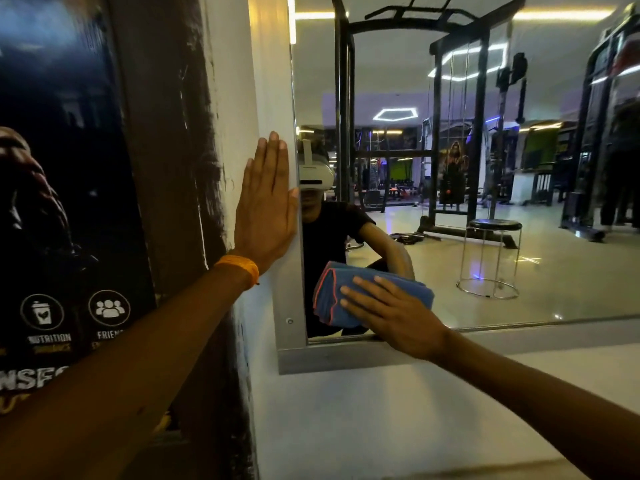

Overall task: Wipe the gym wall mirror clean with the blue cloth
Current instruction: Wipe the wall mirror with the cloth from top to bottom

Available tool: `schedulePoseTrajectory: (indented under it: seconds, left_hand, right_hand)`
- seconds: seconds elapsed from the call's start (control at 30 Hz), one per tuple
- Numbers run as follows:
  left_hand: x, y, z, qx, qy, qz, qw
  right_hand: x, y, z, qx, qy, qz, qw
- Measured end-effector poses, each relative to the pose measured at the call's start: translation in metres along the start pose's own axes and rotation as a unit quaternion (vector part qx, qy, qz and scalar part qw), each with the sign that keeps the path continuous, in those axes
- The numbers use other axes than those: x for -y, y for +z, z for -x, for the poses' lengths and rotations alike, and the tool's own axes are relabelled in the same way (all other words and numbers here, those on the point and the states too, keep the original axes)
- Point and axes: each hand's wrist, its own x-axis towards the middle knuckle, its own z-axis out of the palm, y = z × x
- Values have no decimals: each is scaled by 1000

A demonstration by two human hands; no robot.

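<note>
The mirror (450, 168) takes up the right part of the wall, inside a frame (292, 292) whose left strip runs down beside the corner of a pillar (239, 98). A poster (62, 202) hangs on the pillar's face, left of that corner. The left hand (266, 209) lies flat on the corner, just beside the mirror's left edge. Below and to its right, the cloth (332, 292) sits against the glass in the mirror's lower left corner, just above the bottom of the frame. The right hand (391, 313) presses flat on the cloth's right part. In the reflection, a stool (491, 258) stands to the right of the cloth, with what seems to be a cable machine (457, 133) behind it.

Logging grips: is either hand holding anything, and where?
Nothing gripped: right hand presses blue cloth to the mirror, fingers on its right half; left hand flat on wall.
</note>
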Motion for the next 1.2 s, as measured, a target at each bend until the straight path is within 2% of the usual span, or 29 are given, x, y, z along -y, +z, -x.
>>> schedulePoseTrajectory:
  seconds: [0.07,0.1,0.17,0.23,0.3,0.33,0.4,0.47,0.53,0.6,0.7,0.73,0.77,0.8,0.9,0.97,1.0,1.03,1.1,1.2]
  left_hand:
    - [-3,0,3,3,-7,1,1000]
    - [-5,1,5,5,-11,2,1000]
    - [-6,4,8,4,-21,5,1000]
    - [-8,9,10,-1,-32,0,999]
    - [-10,13,13,0,-41,-3,999]
    - [-13,16,15,-3,-46,-2,999]
    - [-16,19,17,-5,-45,-5,999]
    - [-18,23,20,-9,-37,-19,999]
    - [-17,24,21,-14,-37,-22,999]
    - [-17,24,23,-17,-44,-12,999]
    - [-16,24,24,-15,-44,2,999]
    - [-15,23,24,-15,-44,10,999]
    - [-14,23,24,-16,-44,19,999]
    - [-14,21,25,-15,-45,26,999]
    - [-15,17,28,-8,-38,23,999]
    - [-17,14,32,2,-26,4,1000]
    - [-18,14,34,7,-25,-5,1000]
    - [-20,13,36,11,-30,-8,999]
    - [-24,16,38,15,-50,-12,999]
    - [-36,24,35,23,-54,-43,997]
  right_hand:
    - [-28,-8,-5,6,-54,3,999]
    - [-48,-15,-16,-13,-42,-5,999]
    - [-101,-40,-39,-68,93,-16,993]
    - [-139,-61,-57,-87,235,-39,967]
    - [-128,-56,-59,-100,292,-57,949]
    - [-108,-45,-52,-101,267,-56,957]
    - [-66,-22,-25,-59,135,-48,988]
    - [-58,-14,-1,-17,23,-23,999]
    - [-86,-26,-7,-32,22,-27,999]
    - [-124,-41,-32,-93,143,-18,985]
    - [-163,-71,-70,-156,355,-53,920]
    - [-157,-71,-81,-166,387,-69,905]
    - [-141,-66,-88,-160,389,-71,904]
    - [-117,-56,-89,-145,351,-65,923]
    - [-57,-22,-59,-65,119,-59,989]
    - [-69,-23,-37,-32,32,-49,998]
    - [-87,-29,-31,-41,30,-54,997]
    - [-108,-36,-25,-61,60,-54,995]
    - [-157,-53,-6,-109,199,-41,973]
    - [-189,-66,19,-156,433,-79,884]
